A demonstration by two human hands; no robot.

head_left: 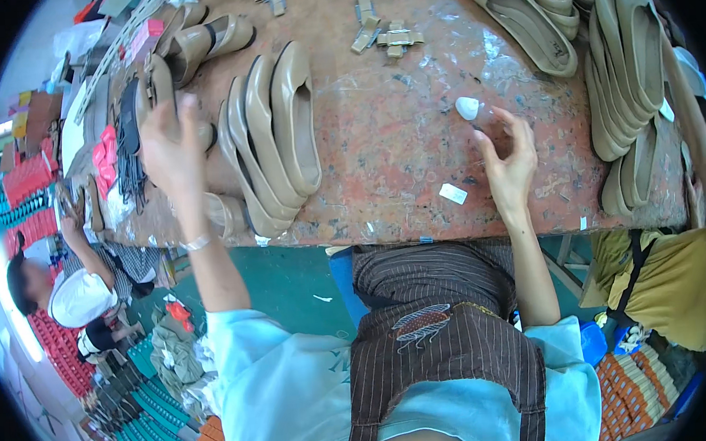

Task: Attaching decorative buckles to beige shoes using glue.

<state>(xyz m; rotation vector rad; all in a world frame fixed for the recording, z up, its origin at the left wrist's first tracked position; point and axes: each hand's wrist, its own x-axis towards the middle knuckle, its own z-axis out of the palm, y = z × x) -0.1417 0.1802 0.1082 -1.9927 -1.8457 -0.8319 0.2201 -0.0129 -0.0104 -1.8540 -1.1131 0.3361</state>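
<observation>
My left hand (173, 155) is raised at the left side of the table, in front of beige shoes. Motion smears its fingers, so I cannot see whether it grips anything. Close beside it stands a row of nested beige flat shoes (294, 135). My right hand (513, 162) is over the right half of the table, thumb and forefinger curved with a gap between them. Just beyond the forefinger tip is a small white rounded object (467, 108), with what looks like a clear part toward the finger. A small white label (453, 193) lies left of my right wrist.
Small beige strap pieces (398, 38) lie at the far middle of the worn red-brown table (382, 170). Stacked beige shoes (622, 58) line the right side. More shoes (197, 48) and black cords (130, 145) are at the left. Another person (82, 289) works beyond the left edge.
</observation>
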